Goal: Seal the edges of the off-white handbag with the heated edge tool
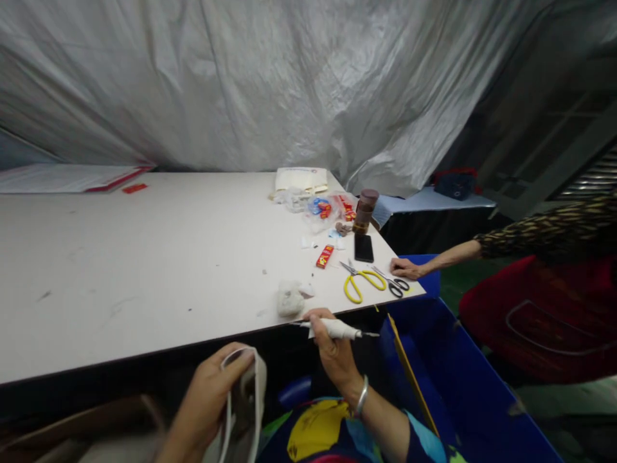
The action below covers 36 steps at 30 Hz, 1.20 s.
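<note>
My left hand (212,392) is closed around the edge of a pale, soft item (258,386) with a white rim and a dark inside. It looks like a pouch or shoe upper, its lower part cut off by the frame. In my right hand (332,350) is a tool (340,328) with a white-wrapped handle. Thin metal points stick out at both of its ends. It is level, just off the table's front edge, near a whitish lump (290,299). Yellow-handled scissors (359,280) lie to the right of the lump.
On the white table (144,257) are black-handled scissors (396,285), a phone (363,247), a brown bottle (365,211), a red packet (324,256) and plastic bags (321,209). Another person's hand (405,268) rests on the right corner. A blue bin (463,386) stands below it.
</note>
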### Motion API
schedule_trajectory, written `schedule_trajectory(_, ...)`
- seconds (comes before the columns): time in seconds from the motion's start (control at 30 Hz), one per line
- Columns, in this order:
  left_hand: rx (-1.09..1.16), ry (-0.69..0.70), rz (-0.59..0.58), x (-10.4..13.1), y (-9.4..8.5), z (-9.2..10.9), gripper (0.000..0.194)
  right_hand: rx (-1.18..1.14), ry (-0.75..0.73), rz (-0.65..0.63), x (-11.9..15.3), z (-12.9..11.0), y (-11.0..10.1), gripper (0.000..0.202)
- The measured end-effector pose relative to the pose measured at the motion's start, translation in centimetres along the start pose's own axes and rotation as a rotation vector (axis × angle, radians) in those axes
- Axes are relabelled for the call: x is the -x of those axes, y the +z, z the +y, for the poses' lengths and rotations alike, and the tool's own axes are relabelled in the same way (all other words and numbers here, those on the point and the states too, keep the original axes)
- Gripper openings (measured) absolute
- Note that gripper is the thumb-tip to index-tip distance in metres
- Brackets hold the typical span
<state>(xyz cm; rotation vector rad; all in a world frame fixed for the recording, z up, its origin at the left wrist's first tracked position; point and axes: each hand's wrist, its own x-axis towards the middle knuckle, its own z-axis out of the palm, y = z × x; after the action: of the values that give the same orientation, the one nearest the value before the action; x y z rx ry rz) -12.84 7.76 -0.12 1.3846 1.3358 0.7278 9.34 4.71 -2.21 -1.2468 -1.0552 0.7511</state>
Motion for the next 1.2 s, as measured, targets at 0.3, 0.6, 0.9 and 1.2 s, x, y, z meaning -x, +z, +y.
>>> schedule_trajectory(0.3,-0.133,0.025,-0.139,0.7,2.3,0.7,0.028,0.111,-0.026,0.003,-3.6,2.9,-1.1,0.030)
schedule_trajectory(0.6,-0.207,0.073,-0.149,0.5,2.7,-1.1,0.023,0.159,-0.083,0.023,-4.6,4.7,-0.7,0.028)
schedule_trajectory(0.9,-0.193,0.011,-0.150,-0.3,2.5,-1.1,0.026,0.184,-0.101,-0.006,-4.8,5.1,-0.4,0.029)
schedule_trajectory(1.2,-0.187,0.002,-0.141,-0.2,2.0,-1.2,0.026,0.249,-0.147,-0.028,-5.2,5.5,-0.3,0.032)
